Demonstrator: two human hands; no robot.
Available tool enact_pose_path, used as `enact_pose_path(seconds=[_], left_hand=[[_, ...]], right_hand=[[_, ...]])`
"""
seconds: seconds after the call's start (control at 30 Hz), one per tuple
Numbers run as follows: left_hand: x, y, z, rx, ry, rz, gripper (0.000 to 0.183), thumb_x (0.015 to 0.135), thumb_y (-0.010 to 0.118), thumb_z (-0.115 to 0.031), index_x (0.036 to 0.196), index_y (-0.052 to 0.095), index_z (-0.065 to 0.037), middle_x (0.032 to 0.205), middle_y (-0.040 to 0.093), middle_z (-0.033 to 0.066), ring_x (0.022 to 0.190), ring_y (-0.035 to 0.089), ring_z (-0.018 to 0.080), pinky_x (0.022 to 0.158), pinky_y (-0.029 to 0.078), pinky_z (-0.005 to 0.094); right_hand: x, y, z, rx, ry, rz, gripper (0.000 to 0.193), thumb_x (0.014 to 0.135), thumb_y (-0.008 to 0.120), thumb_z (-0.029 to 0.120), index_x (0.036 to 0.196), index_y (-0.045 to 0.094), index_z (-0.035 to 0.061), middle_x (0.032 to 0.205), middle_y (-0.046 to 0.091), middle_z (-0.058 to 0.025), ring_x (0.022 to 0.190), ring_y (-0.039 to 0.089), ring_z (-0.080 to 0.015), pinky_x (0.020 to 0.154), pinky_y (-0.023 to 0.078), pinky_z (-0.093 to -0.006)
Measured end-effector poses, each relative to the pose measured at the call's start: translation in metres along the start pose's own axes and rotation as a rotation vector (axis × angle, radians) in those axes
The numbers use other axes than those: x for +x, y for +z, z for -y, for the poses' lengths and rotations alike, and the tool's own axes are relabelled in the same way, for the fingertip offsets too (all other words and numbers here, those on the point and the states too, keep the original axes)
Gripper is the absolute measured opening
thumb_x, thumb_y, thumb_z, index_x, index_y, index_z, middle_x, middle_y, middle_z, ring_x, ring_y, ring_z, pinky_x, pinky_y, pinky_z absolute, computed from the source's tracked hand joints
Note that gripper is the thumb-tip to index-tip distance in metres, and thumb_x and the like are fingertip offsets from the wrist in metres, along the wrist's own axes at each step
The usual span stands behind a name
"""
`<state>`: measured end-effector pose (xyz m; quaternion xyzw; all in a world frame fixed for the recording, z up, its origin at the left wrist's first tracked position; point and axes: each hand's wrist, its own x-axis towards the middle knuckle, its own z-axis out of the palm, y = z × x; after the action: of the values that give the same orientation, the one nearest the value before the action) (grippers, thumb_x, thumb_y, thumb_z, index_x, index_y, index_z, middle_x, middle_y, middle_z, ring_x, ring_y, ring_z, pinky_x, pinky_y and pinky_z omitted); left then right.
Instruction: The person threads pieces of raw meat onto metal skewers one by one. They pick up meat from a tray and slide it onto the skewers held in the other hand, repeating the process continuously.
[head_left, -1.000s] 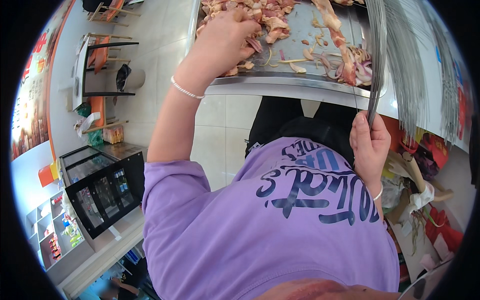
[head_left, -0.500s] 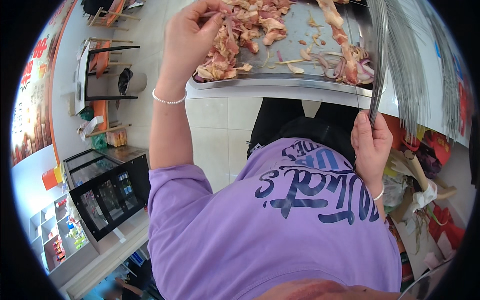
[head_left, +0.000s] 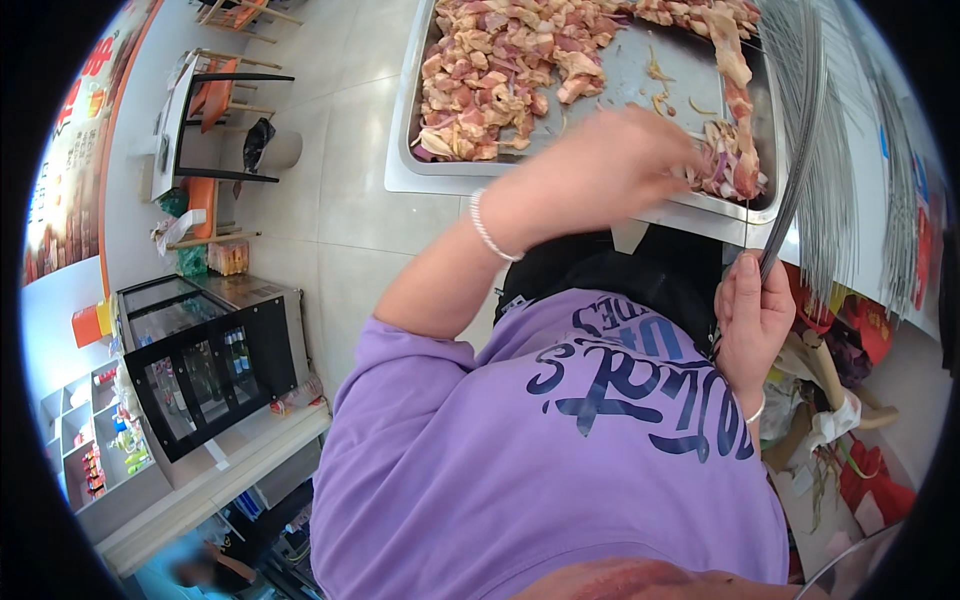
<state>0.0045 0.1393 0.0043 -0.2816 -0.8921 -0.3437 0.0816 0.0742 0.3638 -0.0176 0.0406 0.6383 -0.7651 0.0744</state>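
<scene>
A metal tray [head_left: 560,165] holds a heap of raw meat pieces [head_left: 500,75] on its left. My left hand [head_left: 620,165], smeared by motion, hovers over the tray's near edge, its fingertips beside sliced red onion [head_left: 715,170]; whether it pinches anything is hidden. My right hand [head_left: 755,305] is closed round the lower ends of a bundle of thin metal skewers [head_left: 800,150]. One separate skewer runs up from its fingertips, threaded with a long row of meat [head_left: 740,110] that lies along the tray's right side.
More loose metal skewers [head_left: 835,170] lie right of the tray on the white table. Bags and a red bundle [head_left: 870,480] are at the lower right. To the left stand a black-framed glass-door cabinet [head_left: 210,370], a bin [head_left: 283,150] and a table with orange stools [head_left: 205,205].
My left hand has moved right and nearer, from the meat heap toward the onion. The strip of meat it pinched is no longer visible there. My right hand still grips the skewers.
</scene>
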Motion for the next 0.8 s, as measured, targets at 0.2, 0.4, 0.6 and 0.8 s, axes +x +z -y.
enact_pose_path(seconds=[0.2, 0.4, 0.6, 0.8], left_hand=[[-0.019, -0.07, 0.073, 0.836, -0.202, -0.095, 0.015, 0.08, 0.069, -0.012, 0.094, 0.072, -0.01, 0.094, 0.066, 0.0115, 0.092, 0.062, 0.0341, 0.084, 0.05, 0.0432], [-0.03, -0.071, 0.1, 0.774, -0.336, 0.126, 0.016, 0.081, 0.07, -0.012, 0.095, 0.072, -0.007, 0.091, 0.068, 0.0149, 0.088, 0.065, 0.0339, 0.08, 0.052, 0.0419], [-0.031, -0.098, 0.075, 0.248, -0.511, -0.187, 0.014, 0.09, 0.063, -0.006, 0.1, 0.073, -0.001, 0.087, 0.073, 0.0075, 0.076, 0.067, 0.0125, 0.069, 0.052, 0.0251], [-0.013, -0.07, 0.03, -0.211, -0.41, -0.216, 0.019, 0.09, 0.063, -0.003, 0.108, 0.07, -0.001, 0.089, 0.072, 0.0041, 0.078, 0.065, 0.0071, 0.069, 0.053, 0.0215]], right_hand=[[0.0, -0.001, 0.0, 0.057, 0.022, 0.029, 0.014, 0.102, 0.053, 0.014, 0.097, 0.055, 0.001, 0.069, 0.044, 0.0064, 0.054, 0.033, 0.0007, 0.046, 0.024, -0.0166], [-0.001, 0.0, -0.003, 0.059, 0.023, 0.076, 0.013, 0.102, 0.054, 0.013, 0.096, 0.056, 0.0013, 0.07, 0.044, 0.007, 0.055, 0.034, 0.0009, 0.046, 0.025, -0.0162], [0.001, -0.002, -0.003, 0.051, 0.02, 0.073, 0.013, 0.102, 0.054, 0.013, 0.097, 0.056, 0.0014, 0.071, 0.045, 0.0069, 0.054, 0.034, 0.001, 0.046, 0.025, -0.0162], [0.003, 0.003, -0.002, 0.048, 0.022, 0.061, 0.014, 0.102, 0.053, 0.014, 0.097, 0.056, 0.0012, 0.069, 0.044, 0.0065, 0.053, 0.034, 0.0005, 0.046, 0.025, -0.0168]])
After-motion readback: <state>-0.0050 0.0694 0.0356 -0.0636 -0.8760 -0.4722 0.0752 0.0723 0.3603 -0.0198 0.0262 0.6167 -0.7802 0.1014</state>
